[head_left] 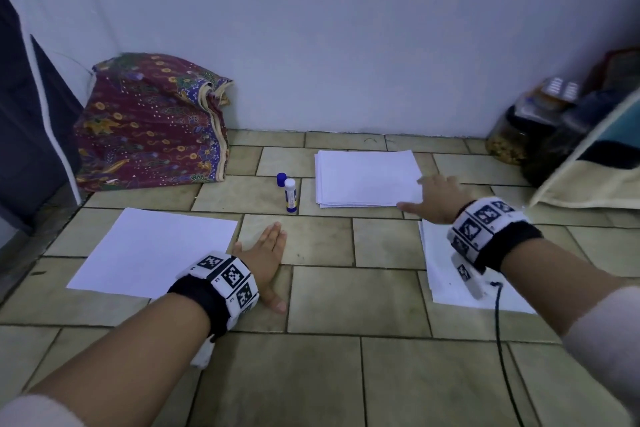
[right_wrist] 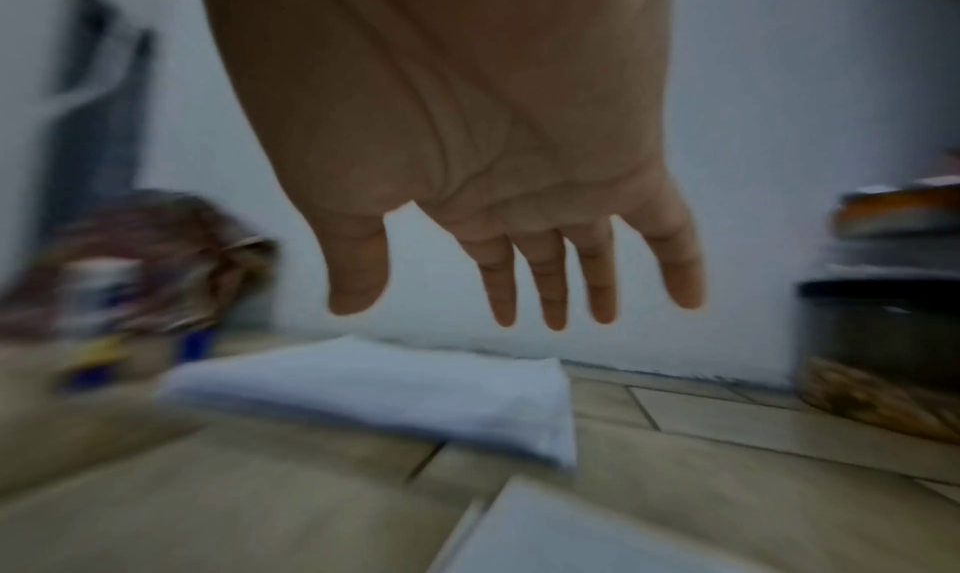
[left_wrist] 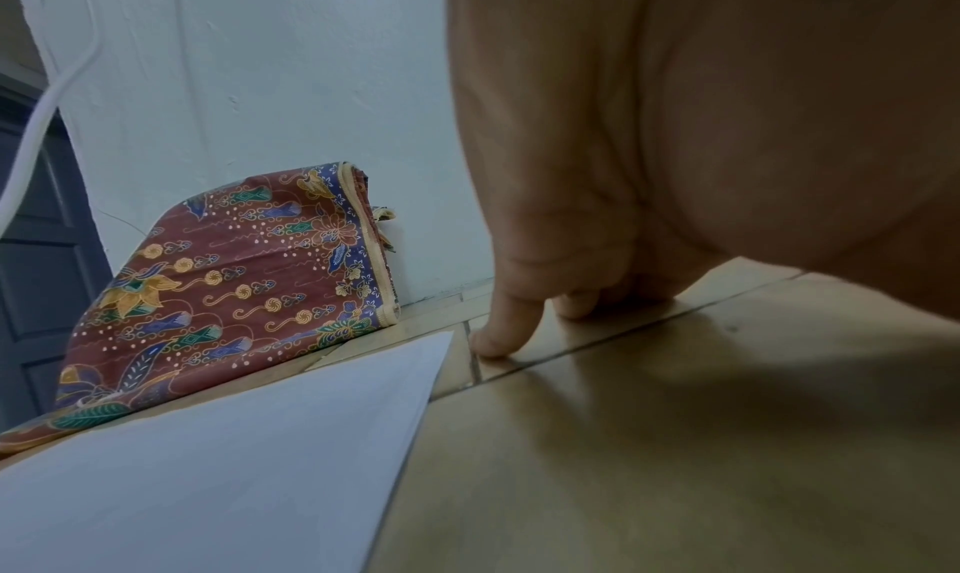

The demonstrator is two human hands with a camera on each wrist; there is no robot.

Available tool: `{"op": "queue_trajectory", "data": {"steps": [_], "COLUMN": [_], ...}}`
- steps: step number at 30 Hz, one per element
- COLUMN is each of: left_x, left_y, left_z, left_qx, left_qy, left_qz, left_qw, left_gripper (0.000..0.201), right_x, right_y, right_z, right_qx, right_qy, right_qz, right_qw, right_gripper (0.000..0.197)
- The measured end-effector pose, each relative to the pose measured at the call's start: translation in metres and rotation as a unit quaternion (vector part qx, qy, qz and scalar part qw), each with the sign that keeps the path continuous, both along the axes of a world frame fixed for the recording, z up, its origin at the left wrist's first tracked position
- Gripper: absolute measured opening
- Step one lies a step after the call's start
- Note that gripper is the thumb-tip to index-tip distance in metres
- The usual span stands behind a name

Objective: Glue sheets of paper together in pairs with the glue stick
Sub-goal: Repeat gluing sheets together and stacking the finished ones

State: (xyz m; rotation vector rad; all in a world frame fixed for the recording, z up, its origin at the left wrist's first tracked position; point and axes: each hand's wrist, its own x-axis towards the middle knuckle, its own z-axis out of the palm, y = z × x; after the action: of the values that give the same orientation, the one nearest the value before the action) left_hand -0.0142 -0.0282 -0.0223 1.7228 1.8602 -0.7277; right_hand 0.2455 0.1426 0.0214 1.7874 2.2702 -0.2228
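Note:
A stack of white paper (head_left: 367,177) lies on the tiled floor near the wall, blurred in the right wrist view (right_wrist: 384,393). My right hand (head_left: 433,199) hovers at its near right corner with fingers spread and straight (right_wrist: 550,290), holding nothing. A glue stick (head_left: 290,196) stands uncapped left of the stack, its blue cap (head_left: 281,179) just behind it. A single sheet (head_left: 152,250) lies at the near left. My left hand (head_left: 268,250) lies flat on the floor beside that sheet (left_wrist: 233,459), fingertips (left_wrist: 493,344) on the tile. More paper (head_left: 446,274) lies under my right wrist.
A folded batik cloth (head_left: 149,125) rests against the wall at the back left. Jars and bags (head_left: 540,128) crowd the back right corner. A dark door (head_left: 24,121) stands at the far left. A black cable (head_left: 502,340) trails from my right wristband.

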Motion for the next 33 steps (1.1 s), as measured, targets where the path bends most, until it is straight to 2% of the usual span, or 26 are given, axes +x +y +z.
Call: {"op": "queue_trajectory", "data": {"steps": [4, 11, 19, 22, 24, 25, 28, 30, 33], "left_x": [-0.002, -0.004, -0.001, -0.013, -0.029, -0.039, -0.069, -0.083, -0.091], "left_y": [0.0, -0.001, -0.014, -0.02, -0.023, -0.026, -0.037, -0.045, -0.055], "left_z": [-0.001, -0.004, -0.004, -0.001, 0.008, 0.013, 0.02, 0.018, 0.01], "left_qx": [0.011, 0.035, 0.084, 0.117, 0.158, 0.185, 0.216, 0.167, 0.132], "left_qy": [0.003, -0.004, -0.037, -0.121, -0.187, -0.189, -0.084, -0.01, 0.027], "left_qz": [-0.008, -0.001, 0.007, 0.034, 0.082, 0.096, 0.128, 0.173, 0.191], "left_qw": [1.0, 0.999, 0.996, 0.985, 0.966, 0.959, 0.964, 0.971, 0.972], "left_gripper": [0.132, 0.134, 0.117, 0.109, 0.097, 0.093, 0.099, 0.106, 0.1], "right_x": [0.017, 0.026, 0.028, 0.026, 0.026, 0.026, 0.025, 0.026, 0.026], "right_y": [-0.071, -0.098, -0.091, -0.091, -0.091, -0.091, -0.092, -0.093, -0.093], "right_z": [-0.014, -0.053, -0.065, -0.064, -0.064, -0.063, -0.062, -0.061, -0.06], "right_qx": [-0.11, -0.157, -0.164, -0.168, -0.17, -0.17, -0.17, -0.17, -0.17], "right_qy": [-0.033, -0.046, -0.02, -0.025, -0.03, -0.034, -0.038, -0.038, -0.043], "right_qz": [-0.028, -0.029, -0.038, -0.039, -0.039, -0.04, -0.038, -0.036, -0.034], "right_qw": [0.993, 0.986, 0.986, 0.985, 0.984, 0.984, 0.984, 0.984, 0.984], "right_gripper": [0.126, 0.149, 0.157, 0.156, 0.156, 0.156, 0.155, 0.155, 0.154]}}
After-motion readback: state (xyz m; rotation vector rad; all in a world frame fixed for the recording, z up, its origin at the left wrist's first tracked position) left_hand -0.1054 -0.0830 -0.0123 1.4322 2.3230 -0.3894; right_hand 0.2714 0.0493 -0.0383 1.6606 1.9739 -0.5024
